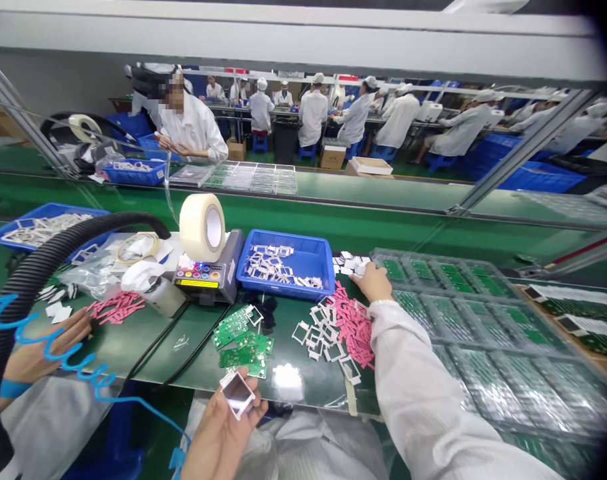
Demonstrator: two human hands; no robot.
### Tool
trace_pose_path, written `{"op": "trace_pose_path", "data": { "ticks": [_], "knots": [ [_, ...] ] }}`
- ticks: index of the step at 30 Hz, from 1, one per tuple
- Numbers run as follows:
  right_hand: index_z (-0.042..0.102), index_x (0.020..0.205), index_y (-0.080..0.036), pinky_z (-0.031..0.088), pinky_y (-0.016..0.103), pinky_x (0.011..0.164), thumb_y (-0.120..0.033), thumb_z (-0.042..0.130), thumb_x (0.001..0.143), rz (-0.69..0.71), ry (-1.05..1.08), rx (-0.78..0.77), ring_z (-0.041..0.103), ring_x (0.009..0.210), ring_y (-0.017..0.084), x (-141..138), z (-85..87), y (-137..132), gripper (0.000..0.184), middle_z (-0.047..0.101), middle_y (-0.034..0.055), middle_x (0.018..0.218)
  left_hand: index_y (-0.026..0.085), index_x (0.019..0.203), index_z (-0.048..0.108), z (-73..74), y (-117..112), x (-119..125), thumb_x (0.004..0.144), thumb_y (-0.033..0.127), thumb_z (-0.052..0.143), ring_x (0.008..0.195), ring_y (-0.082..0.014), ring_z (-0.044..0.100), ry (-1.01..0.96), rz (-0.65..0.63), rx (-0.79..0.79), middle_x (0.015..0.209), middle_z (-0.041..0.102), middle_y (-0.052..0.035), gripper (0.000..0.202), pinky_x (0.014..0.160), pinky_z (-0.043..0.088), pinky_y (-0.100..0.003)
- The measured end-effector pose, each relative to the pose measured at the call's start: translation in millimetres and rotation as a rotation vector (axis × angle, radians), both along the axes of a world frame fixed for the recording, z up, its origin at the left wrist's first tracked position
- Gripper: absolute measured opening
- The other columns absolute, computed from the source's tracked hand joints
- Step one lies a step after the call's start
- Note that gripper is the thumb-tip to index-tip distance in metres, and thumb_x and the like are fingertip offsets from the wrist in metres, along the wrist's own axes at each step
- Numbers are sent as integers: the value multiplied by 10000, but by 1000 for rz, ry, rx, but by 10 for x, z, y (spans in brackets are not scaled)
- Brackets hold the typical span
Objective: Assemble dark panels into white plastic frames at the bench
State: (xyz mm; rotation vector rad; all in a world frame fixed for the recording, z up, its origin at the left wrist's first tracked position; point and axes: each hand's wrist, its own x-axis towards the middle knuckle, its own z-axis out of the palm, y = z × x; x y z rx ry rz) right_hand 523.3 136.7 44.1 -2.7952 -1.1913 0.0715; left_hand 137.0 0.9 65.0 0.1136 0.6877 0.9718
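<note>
Your right arm (423, 373) runs off the bottom edge. The hand (223, 433) holding the white frame (237, 393) is cut off at the wrist, so you cannot tell whose it is. A black corrugated hose (13, 313) hides part of the far-left forearm (18, 367). The white pieces (351, 263) beside your right fingers (371, 280) are too small to tell.

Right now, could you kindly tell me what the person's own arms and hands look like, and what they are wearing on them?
The right arm wears a long white sleeve with a gathered cuff, and the right hand is bare. The left hand is also bare, its sleeve out of view; a blue coiled cord ends at a blue clip beside its wrist.
</note>
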Motion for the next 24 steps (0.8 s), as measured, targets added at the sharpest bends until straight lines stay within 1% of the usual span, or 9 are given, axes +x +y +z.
{"op": "trace_pose_path", "data": {
  "ticks": [2, 4, 6, 9, 12, 16, 18, 21, 24],
  "knots": [
    [499, 1214, -162, 484, 433, 857, -365, 531, 888, 31, -25, 28, 560, 1035, 218, 9, 13, 62, 385, 527, 98, 1221, 253, 897, 730, 4, 11, 8, 606, 420, 761, 728, -172, 621, -8, 8, -2, 828, 741, -21, 336, 806, 506, -378],
    [484, 1239, -173, 454, 466, 900, -367, 531, 887, 110, -34, 51, 531, 1091, 237, 25, 37, 147, 405, 497, 99, 1268, 257, 892, 731, -27, 26, 10, 605, 404, 768, 717, -169, 621, -26, 10, 2, 824, 742, -23, 325, 793, 508, -373],
    [480, 1248, -180, 436, 484, 922, -359, 538, 884, 206, -16, 56, 512, 1122, 247, 44, 62, 232, 410, 480, 98, 1295, 255, 883, 734, -88, 42, 11, 609, 396, 769, 705, -166, 625, -44, 4, 0, 818, 745, -28, 310, 780, 510, -365],
    [500, 1224, -174, 453, 469, 906, -334, 544, 884, 313, 37, 46, 530, 1098, 236, 60, 78, 284, 379, 503, 92, 1268, 254, 865, 737, -185, 57, 20, 615, 395, 766, 686, -160, 630, -61, 3, -4, 813, 751, -33, 288, 761, 512, -354],
    [522, 1189, -168, 485, 431, 862, -326, 533, 892, 354, 95, 40, 565, 1032, 210, 45, 61, 197, 337, 542, 85, 1207, 257, 865, 736, -215, 50, 35, 622, 396, 760, 681, -158, 630, -70, 4, -3, 819, 754, -33, 281, 760, 506, -351],
    [546, 1146, -163, 497, 407, 837, -328, 531, 894, 364, 175, 57, 582, 986, 192, -6, 87, -14, 301, 569, 77, 1157, 265, 900, 728, -145, 13, 39, 664, 396, 730, 720, -164, 634, -84, -23, 26, 845, 750, -36, 270, 785, 488, -353],
    [555, 1129, -162, 495, 408, 841, -327, 538, 890, 375, 217, 104, 582, 988, 189, -44, 184, -100, 290, 574, 72, 1151, 256, 915, 723, -100, -1, 31, 677, 402, 718, 729, -160, 632, -75, -49, 55, 853, 747, -39, 279, 800, 478, -353],
    [597, 1075, -153, 472, 411, 879, -315, 495, 909, 403, 288, 237, 580, 1005, 200, -196, 448, -234, 253, 606, 90, 1115, 239, 921, 717, -46, 1, 20, 700, 408, 699, 778, -166, 639, -78, -79, 81, 869, 747, -43, 279, 841, 461, -363],
    [613, 1102, -164, 493, 370, 837, -346, 384, 938, 506, 415, 358, 615, 941, 203, -586, 756, -453, 335, 664, 83, 1021, 224, 917, 714, 21, 26, 26, 715, 416, 685, 861, -185, 649, -152, -99, 95, 917, 747, -52, 280, 877, 449, -375]
  ]
}}
